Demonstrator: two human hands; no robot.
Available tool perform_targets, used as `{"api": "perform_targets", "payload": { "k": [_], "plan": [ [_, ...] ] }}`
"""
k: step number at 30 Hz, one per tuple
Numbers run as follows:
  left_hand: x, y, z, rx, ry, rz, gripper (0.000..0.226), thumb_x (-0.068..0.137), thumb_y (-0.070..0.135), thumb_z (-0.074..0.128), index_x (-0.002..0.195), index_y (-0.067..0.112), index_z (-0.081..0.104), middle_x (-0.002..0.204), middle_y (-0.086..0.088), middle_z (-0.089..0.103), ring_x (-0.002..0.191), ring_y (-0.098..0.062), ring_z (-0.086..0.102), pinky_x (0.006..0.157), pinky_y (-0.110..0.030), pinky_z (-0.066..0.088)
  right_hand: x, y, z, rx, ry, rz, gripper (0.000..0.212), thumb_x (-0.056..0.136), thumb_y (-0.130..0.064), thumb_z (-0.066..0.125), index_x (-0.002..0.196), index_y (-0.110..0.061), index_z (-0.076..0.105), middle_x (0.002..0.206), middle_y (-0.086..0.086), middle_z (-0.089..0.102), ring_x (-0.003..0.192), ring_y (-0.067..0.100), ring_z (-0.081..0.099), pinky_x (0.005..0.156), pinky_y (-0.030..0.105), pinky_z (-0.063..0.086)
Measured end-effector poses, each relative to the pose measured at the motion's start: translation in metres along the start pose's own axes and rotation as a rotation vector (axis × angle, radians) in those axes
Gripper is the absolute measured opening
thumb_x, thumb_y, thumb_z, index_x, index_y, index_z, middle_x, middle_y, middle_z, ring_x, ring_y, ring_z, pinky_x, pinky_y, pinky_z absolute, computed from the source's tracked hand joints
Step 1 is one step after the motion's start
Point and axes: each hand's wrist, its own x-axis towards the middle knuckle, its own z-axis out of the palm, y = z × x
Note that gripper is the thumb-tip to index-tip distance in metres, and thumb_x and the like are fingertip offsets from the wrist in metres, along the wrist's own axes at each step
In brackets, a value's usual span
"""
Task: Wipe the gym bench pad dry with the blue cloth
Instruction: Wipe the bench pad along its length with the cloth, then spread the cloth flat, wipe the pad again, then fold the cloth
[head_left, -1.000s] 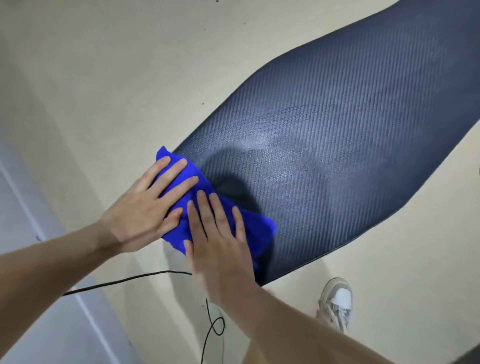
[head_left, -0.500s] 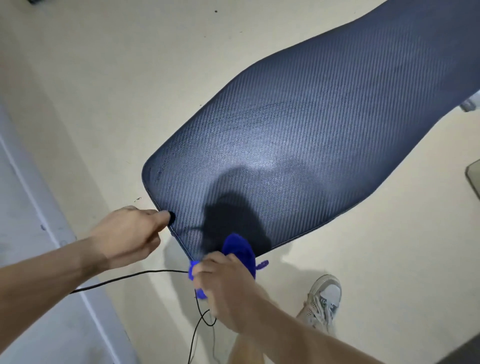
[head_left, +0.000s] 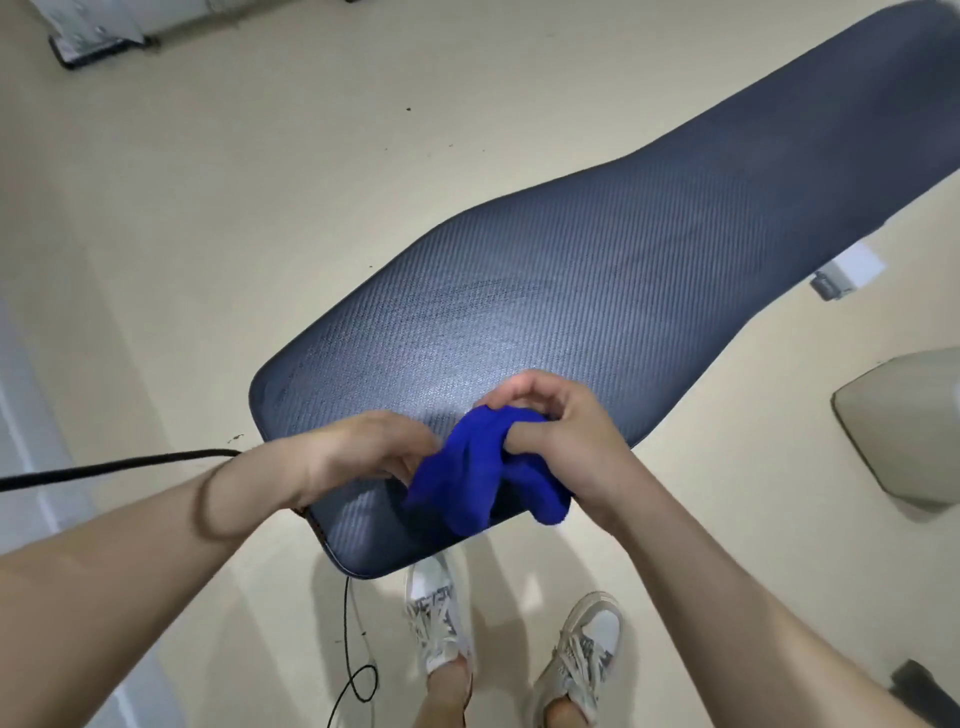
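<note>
Up close, the blue cloth (head_left: 480, 470) sits bunched into a crumpled wad between both hands, over the near end of the gym bench pad (head_left: 597, 291); whether it touches the surface cannot be told. Its folds droop toward the person's feet, one lobe hanging past the pad's near right edge. The right hand (head_left: 563, 434) grips the wad from the right, fingers curled over the top and thumb dug into the fabric. The left hand (head_left: 363, 452) holds the cloth's left side with curled fingers, slightly blurred, with a thin dark band (head_left: 205, 501) round its wrist. The dark navy pad, textured in a fine diagonal weave, lies with its long axis running from lower left to upper right: its broad, rounded end points toward the person, and it narrows as it stretches to the frame's top right corner. A pale sheen shows on the surface just beyond the hands. A black cable (head_left: 114, 467) runs in from the left edge to the left wrist. Below the pad's near end stand two white-and-grey sneakers (head_left: 439, 618) on the beige floor (head_left: 208, 208). A pale rounded object (head_left: 904, 426) lies on the floor to the right.
</note>
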Motion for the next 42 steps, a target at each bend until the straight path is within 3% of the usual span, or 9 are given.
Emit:
{"api": "perform_targets", "payload": {
  "k": [3, 8, 14, 21, 27, 30, 33, 38, 42],
  "plan": [
    [0.004, 0.032, 0.02, -0.087, 0.035, 0.126, 0.028, 0.079, 0.035, 0.066, 0.086, 0.008, 0.066, 0.083, -0.015, 0.06, 0.08, -0.022, 0.054, 0.081, -0.033, 0.042, -0.001, -0.02, -0.035, 0.059, 0.071, -0.008, 0.033, 0.059, -0.002, 0.058, 0.087, -0.017, 0.067, 0.101, 0.02, 0.069, 0.085, 0.024, 0.063, 0.081, 0.04, 0.05],
    [0.026, 0.101, 0.062, -0.005, 0.184, 0.299, 0.011, 0.091, 0.018, 0.06, 0.081, 0.014, 0.064, 0.069, -0.006, 0.061, 0.061, -0.018, 0.053, 0.062, -0.029, 0.041, -0.004, -0.041, -0.078, -0.255, -0.085, -0.043, 0.053, 0.082, 0.002, 0.066, 0.127, -0.025, 0.057, 0.121, -0.003, 0.062, 0.108, 0.006, 0.059, 0.082, 0.011, 0.047],
    [0.037, 0.184, 0.1, 0.365, 0.097, 0.308, 0.013, 0.089, 0.017, 0.064, 0.087, 0.018, 0.077, 0.086, -0.008, 0.075, 0.075, -0.018, 0.067, 0.079, -0.033, 0.052, -0.012, -0.057, -0.124, -0.402, 0.068, -0.19, 0.01, 0.081, -0.005, 0.071, 0.089, -0.01, 0.068, 0.086, 0.013, 0.07, 0.074, 0.012, 0.061, 0.071, 0.031, 0.051],
    [0.025, 0.227, 0.109, 0.254, 0.116, 0.234, 0.008, 0.084, 0.006, 0.069, 0.087, 0.003, 0.075, 0.088, -0.021, 0.072, 0.077, -0.029, 0.066, 0.084, -0.044, 0.055, -0.018, -0.074, -0.189, -0.913, 0.003, -0.043, 0.014, 0.076, -0.027, 0.077, 0.079, -0.016, 0.069, 0.065, 0.005, 0.06, 0.058, 0.018, 0.05, 0.053, 0.028, 0.043],
    [0.02, 0.244, 0.102, 0.558, 0.162, 0.145, 0.013, 0.074, 0.004, 0.078, 0.078, 0.014, 0.07, 0.066, 0.001, 0.069, 0.06, -0.013, 0.061, 0.06, -0.023, 0.05, -0.017, -0.094, -0.245, -1.031, 0.139, -0.083, 0.019, 0.08, -0.033, 0.075, 0.074, -0.017, 0.068, 0.067, 0.004, 0.063, 0.068, 0.021, 0.056, 0.065, 0.033, 0.049],
    [0.024, 0.246, 0.095, 0.721, 0.23, 0.092, 0.018, 0.077, 0.013, 0.078, 0.07, 0.014, 0.06, 0.06, 0.002, 0.061, 0.055, -0.014, 0.054, 0.052, -0.025, 0.044, -0.009, -0.105, -0.261, -1.039, 0.24, -0.114, 0.024, 0.08, -0.033, 0.074, 0.064, -0.024, 0.058, 0.064, -0.007, 0.058, 0.073, 0.02, 0.055, 0.07, 0.033, 0.05],
    [0.037, 0.25, 0.08, 0.706, 0.435, 0.165, 0.022, 0.081, 0.019, 0.074, 0.07, 0.016, 0.055, 0.062, -0.002, 0.057, 0.06, -0.02, 0.052, 0.055, -0.027, 0.042, 0.009, -0.12, -0.268, -1.039, 0.378, -0.204, 0.022, 0.082, -0.034, 0.071, 0.07, -0.022, 0.057, 0.068, -0.004, 0.058, 0.077, 0.024, 0.057, 0.071, 0.033, 0.049],
    [0.068, 0.278, 0.065, 0.714, 1.036, 0.595, 0.009, 0.087, 0.017, 0.059, 0.084, 0.019, 0.05, 0.081, -0.002, 0.056, 0.075, -0.022, 0.047, 0.066, -0.031, 0.034, 0.043, -0.152, -0.27, -0.948, 0.733, -0.505, 0.012, 0.087, -0.029, 0.062, 0.09, -0.018, 0.068, 0.088, 0.005, 0.063, 0.09, 0.028, 0.056, 0.074, 0.029, 0.036],
    [0.083, 0.309, 0.063, 0.504, 1.248, 0.898, 0.012, 0.081, 0.009, 0.049, 0.09, 0.015, 0.049, 0.088, -0.001, 0.049, 0.078, -0.012, 0.037, 0.068, -0.025, 0.028, 0.067, -0.168, -0.278, -0.865, 0.954, -0.83, 0.019, 0.086, -0.022, 0.056, 0.095, -0.01, 0.069, 0.094, 0.012, 0.064, 0.093, 0.031, 0.053, 0.077, 0.019, 0.028]
  ]
}}
